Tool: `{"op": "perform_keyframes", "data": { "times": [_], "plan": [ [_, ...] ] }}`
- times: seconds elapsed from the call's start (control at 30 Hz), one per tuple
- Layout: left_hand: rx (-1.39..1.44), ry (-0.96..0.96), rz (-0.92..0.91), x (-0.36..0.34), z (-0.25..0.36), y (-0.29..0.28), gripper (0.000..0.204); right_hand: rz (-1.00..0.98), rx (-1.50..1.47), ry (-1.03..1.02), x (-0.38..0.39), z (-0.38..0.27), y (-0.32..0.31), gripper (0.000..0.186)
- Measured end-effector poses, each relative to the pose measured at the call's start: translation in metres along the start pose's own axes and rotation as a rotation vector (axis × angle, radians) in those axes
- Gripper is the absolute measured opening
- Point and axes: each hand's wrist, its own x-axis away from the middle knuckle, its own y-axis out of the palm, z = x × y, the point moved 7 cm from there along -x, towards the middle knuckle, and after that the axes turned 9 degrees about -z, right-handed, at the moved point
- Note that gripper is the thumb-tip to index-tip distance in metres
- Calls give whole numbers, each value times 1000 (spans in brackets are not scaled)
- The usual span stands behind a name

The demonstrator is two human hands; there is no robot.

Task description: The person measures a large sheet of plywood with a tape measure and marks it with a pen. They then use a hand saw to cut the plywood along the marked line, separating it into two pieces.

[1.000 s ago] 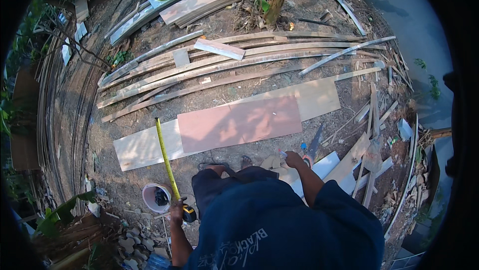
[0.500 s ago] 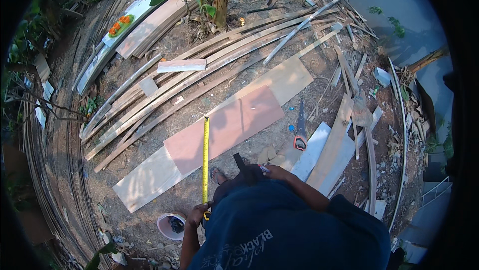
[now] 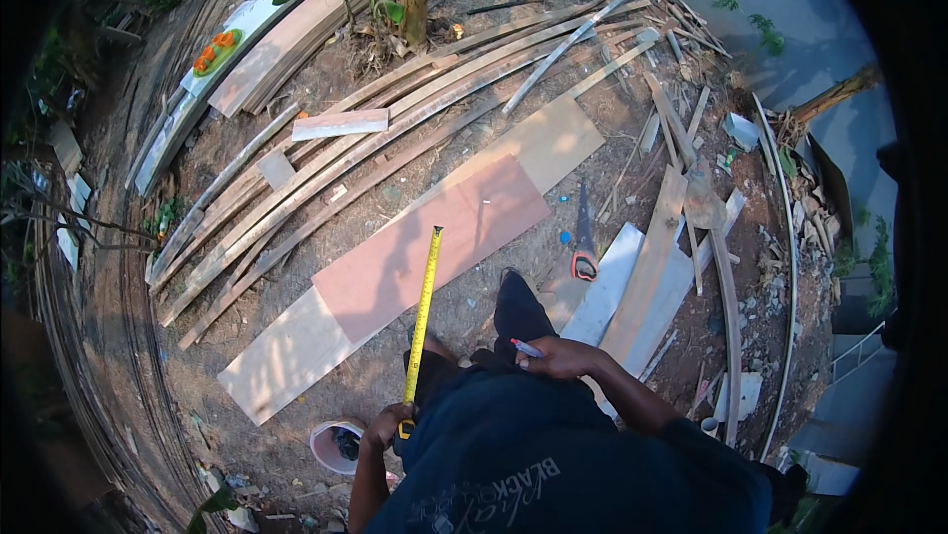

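I watched the tape measure swing from over the pale board left of the pink panel to over the panel's middle, tip short of its far edge; attention seems to have shifted to that panel. The left hand, on the panel's near side, grips the tape's case; the right hand, also on that side, is closed round a pen.

- Your shirt: dark navy, short-sleeved.
- Your lettering: pale print, left of the shirt's middle.
- Your right sleeve: dark cloth, at the shirt's right side.
- Your legwear: dark, beyond the shirt.
- Your left hand and right hand: bare.
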Motion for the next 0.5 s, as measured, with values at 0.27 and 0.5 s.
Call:
{"op": "perform_keyframes", "data": {
  "times": [0.27, 0.5],
  "plan": [
    [-36, 141, 10, -10, 56, 69, 34, -61, -17, 11, -14, 36, -68, 25],
    [162, 200, -46, -37, 98, 166, 36, -247, -44, 17, -25, 80, -120, 32]
  ]
}}
